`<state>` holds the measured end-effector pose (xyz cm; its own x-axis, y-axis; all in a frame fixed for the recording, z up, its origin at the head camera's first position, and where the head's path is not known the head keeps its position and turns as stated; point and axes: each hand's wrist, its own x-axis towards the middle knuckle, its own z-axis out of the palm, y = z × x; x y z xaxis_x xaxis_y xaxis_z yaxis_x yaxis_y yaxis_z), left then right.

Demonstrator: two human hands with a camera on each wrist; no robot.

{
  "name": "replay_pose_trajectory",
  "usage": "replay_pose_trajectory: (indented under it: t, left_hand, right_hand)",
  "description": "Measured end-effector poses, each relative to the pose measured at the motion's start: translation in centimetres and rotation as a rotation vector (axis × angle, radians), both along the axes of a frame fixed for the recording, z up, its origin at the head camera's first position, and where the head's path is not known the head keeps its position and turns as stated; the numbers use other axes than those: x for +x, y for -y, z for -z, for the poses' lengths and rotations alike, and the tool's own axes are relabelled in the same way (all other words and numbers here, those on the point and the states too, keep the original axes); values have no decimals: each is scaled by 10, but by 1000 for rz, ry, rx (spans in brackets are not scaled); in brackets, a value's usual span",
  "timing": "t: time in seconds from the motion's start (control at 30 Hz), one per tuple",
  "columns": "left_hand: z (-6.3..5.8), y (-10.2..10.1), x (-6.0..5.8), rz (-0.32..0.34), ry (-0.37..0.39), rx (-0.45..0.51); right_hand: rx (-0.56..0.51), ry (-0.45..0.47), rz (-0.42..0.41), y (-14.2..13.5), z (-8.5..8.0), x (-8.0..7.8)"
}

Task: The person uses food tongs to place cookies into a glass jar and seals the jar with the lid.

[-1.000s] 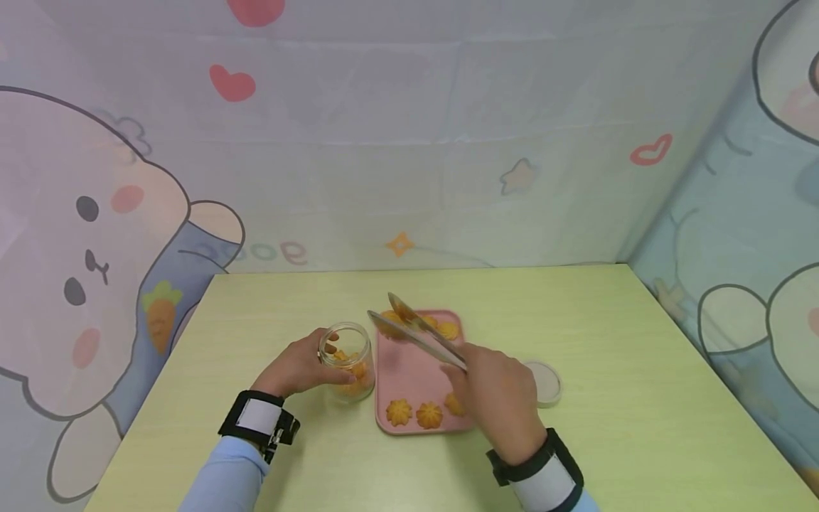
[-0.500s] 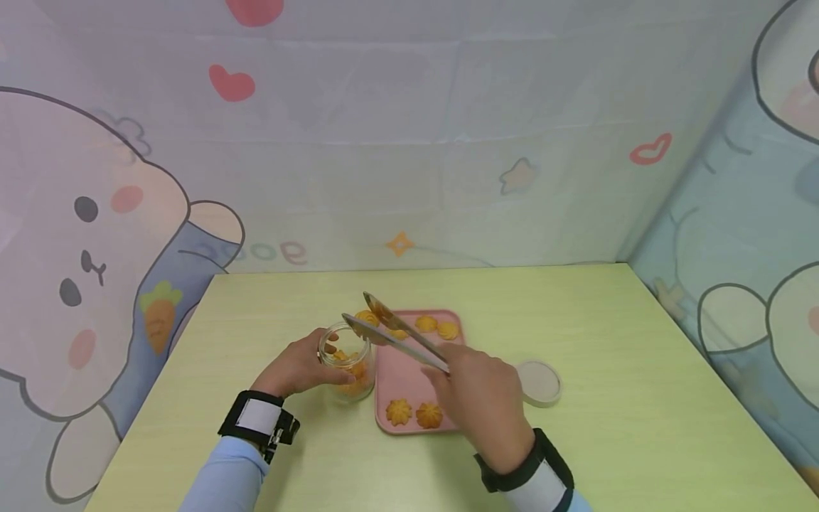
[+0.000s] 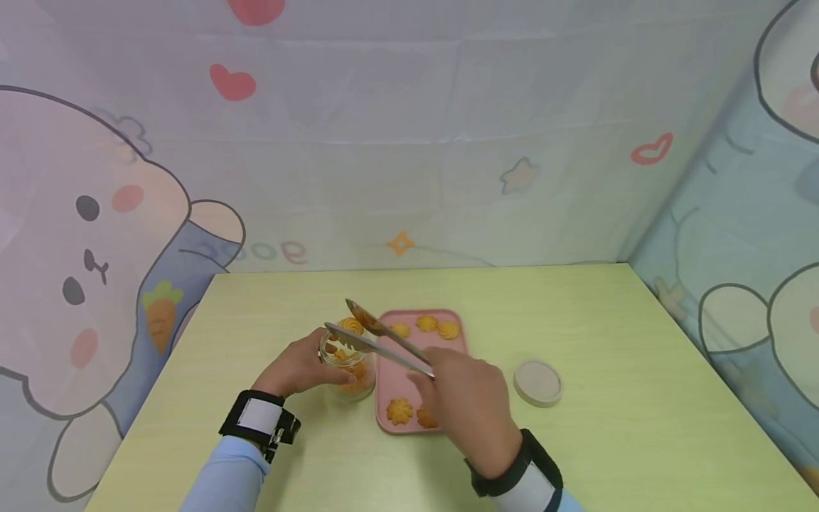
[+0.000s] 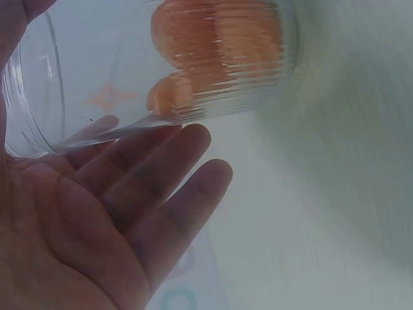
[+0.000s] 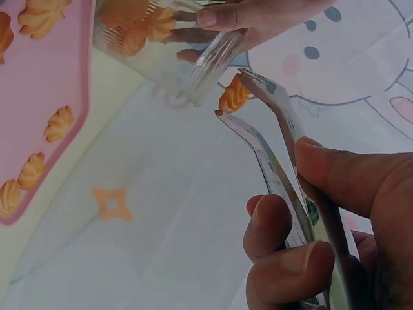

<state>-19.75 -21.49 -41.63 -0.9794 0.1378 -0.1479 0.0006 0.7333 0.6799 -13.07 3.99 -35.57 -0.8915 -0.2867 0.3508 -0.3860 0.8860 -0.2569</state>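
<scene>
My left hand [image 3: 306, 366] holds a clear glass jar [image 3: 358, 384] by its side near the rim, thumb in front. Inside the jar lie several golden cookies [image 4: 245, 39]. In my right hand [image 3: 470, 402] is a pair of metal tongs [image 3: 397, 352], gripped between thumb and fingers. The tips of the tongs pinch one swirled cookie [image 5: 235, 95] just at the jar's mouth. To the jar's right lies a pink tray [image 3: 403, 377] with several cookies along its far and near ends; the right hand partly hides its near right corner.
A round whitish lid [image 3: 538, 383] lies on the pale yellow-green table [image 3: 640, 398], right of the tray. Behind the table hangs a printed cloth [image 3: 384, 142] with hearts and cartoon figures.
The right hand has moved left with the tongs, carrying the cookie from over the tray's far left corner to the jar's mouth. Left hand and jar stay where they were.
</scene>
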Motion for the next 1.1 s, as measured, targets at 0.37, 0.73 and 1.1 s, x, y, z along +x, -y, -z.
replay_pose_trajectory:
  t: [0.37,0.73,1.1]
  left_hand:
    - [4,0,-2,1,-4,0]
    - [3,-1,-1,-6,1,-2]
    - [3,-1,-3,-10,13,5]
  right_hand:
    - [49,-24,-31,8,3,3]
    - [10,-12,-14,3,5,-1]
    - [-14,-29,27,-5,4,-3]
